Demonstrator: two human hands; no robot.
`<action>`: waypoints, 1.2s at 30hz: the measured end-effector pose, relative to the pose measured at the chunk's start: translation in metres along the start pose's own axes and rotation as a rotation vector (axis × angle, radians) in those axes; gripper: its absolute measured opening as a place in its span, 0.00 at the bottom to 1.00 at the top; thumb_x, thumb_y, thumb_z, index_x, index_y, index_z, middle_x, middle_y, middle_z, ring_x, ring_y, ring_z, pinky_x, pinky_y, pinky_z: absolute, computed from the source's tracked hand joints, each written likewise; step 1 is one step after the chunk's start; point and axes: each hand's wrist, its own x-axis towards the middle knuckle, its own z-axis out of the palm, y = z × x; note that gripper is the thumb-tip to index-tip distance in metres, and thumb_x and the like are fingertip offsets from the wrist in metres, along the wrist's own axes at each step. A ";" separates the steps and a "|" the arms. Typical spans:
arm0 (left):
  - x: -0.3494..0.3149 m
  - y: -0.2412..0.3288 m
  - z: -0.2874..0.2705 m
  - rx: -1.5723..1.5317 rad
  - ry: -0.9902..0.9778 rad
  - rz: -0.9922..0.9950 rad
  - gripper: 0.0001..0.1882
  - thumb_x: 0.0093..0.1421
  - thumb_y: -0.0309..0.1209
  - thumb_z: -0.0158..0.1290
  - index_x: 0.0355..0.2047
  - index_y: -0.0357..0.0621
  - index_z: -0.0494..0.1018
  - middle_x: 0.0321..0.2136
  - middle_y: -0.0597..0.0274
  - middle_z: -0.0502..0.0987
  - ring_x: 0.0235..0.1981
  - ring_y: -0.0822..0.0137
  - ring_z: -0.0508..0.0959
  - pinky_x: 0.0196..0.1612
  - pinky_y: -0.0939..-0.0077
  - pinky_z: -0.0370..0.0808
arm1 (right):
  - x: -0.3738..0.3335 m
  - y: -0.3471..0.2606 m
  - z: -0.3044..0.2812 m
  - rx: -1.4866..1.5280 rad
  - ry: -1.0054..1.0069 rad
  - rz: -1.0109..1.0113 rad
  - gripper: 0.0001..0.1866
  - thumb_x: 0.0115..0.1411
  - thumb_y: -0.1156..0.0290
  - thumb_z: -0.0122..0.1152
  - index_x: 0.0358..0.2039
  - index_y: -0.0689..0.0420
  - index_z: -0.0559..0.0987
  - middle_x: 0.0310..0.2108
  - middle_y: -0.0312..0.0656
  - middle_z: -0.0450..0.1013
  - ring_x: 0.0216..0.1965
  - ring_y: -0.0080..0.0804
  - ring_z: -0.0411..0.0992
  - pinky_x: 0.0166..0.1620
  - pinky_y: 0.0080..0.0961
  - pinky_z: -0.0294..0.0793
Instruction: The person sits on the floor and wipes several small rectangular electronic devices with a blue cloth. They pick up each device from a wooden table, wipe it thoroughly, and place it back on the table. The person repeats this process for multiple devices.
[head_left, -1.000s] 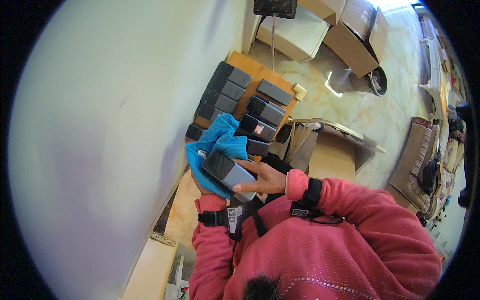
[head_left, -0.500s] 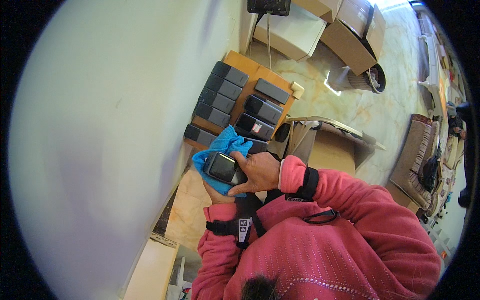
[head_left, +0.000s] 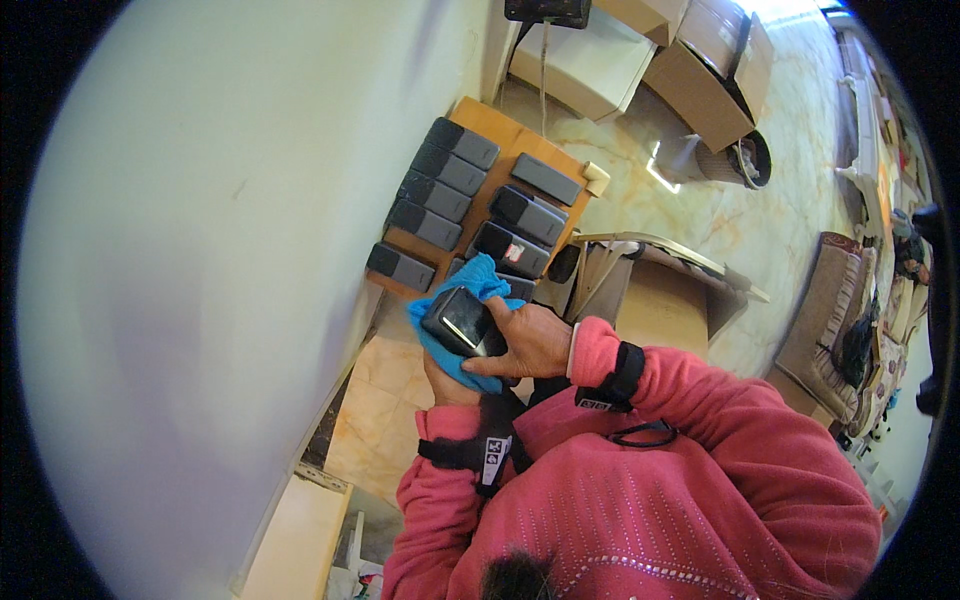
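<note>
A dark grey, box-shaped device with a glossy black panel [head_left: 463, 315] lies in a bright blue cloth [head_left: 478, 272], held in front of my chest. My left hand [head_left: 443, 385] supports the cloth and device from below, its fingers mostly covered by the cloth. My right hand [head_left: 535, 342] grips the device's right end, thumb and fingers on either side. Just beyond the cloth, similar grey-and-black devices [head_left: 448, 190] lie in two rows on an orange-brown wooden table [head_left: 482, 118]. One in the right row [head_left: 508, 250] carries a small red and white label. The cloth partly covers the nearest one.
A pale wall [head_left: 200, 300] runs along the left side, close to the table. Beyond the table sit a white box [head_left: 580, 65] and an open cardboard box [head_left: 700, 90], with a waste bin [head_left: 735, 160] beside it. Another carton [head_left: 660, 310] stands right of the table.
Both hands have shifted slightly right with the device and cloth. The device has turned, so its glossy face shows at a different angle. The table's devices look unchanged.
</note>
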 end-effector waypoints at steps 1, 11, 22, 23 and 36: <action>0.000 -0.004 0.002 0.033 -0.105 -0.003 0.29 0.66 0.52 0.33 0.56 0.43 0.64 0.51 0.55 0.71 0.49 0.57 0.73 0.55 0.60 0.69 | 0.000 0.002 0.001 0.038 0.027 0.001 0.45 0.48 0.36 0.60 0.42 0.71 0.63 0.18 0.59 0.71 0.21 0.57 0.73 0.25 0.43 0.73; -0.023 -0.029 -0.001 0.608 -0.029 -0.050 0.23 0.68 0.42 0.35 0.56 0.41 0.62 0.50 0.55 0.70 0.49 0.59 0.73 0.53 0.62 0.72 | -0.006 0.011 -0.019 -0.091 0.113 -0.032 0.36 0.48 0.41 0.62 0.36 0.66 0.65 0.21 0.57 0.72 0.22 0.56 0.73 0.24 0.42 0.72; 0.009 -0.005 0.018 0.140 0.013 -0.306 0.25 0.65 0.46 0.37 0.54 0.42 0.65 0.52 0.52 0.70 0.51 0.55 0.71 0.57 0.56 0.66 | -0.017 0.046 -0.044 -0.248 0.216 -0.398 0.31 0.46 0.49 0.65 0.35 0.63 0.64 0.25 0.52 0.72 0.25 0.51 0.73 0.26 0.42 0.72; 0.013 0.004 0.024 0.118 -0.013 -0.304 0.25 0.65 0.47 0.37 0.54 0.43 0.65 0.52 0.52 0.70 0.51 0.55 0.72 0.57 0.56 0.66 | -0.019 0.048 -0.046 -0.250 0.205 -0.367 0.31 0.47 0.50 0.65 0.36 0.63 0.64 0.25 0.52 0.71 0.26 0.51 0.73 0.27 0.41 0.72; 0.055 0.004 0.058 0.127 -0.025 -0.121 0.28 0.66 0.49 0.34 0.57 0.43 0.62 0.55 0.54 0.66 0.55 0.56 0.67 0.60 0.57 0.63 | -0.006 0.013 -0.049 -0.006 0.410 -0.068 0.33 0.47 0.45 0.62 0.30 0.67 0.66 0.19 0.56 0.71 0.19 0.53 0.72 0.23 0.41 0.70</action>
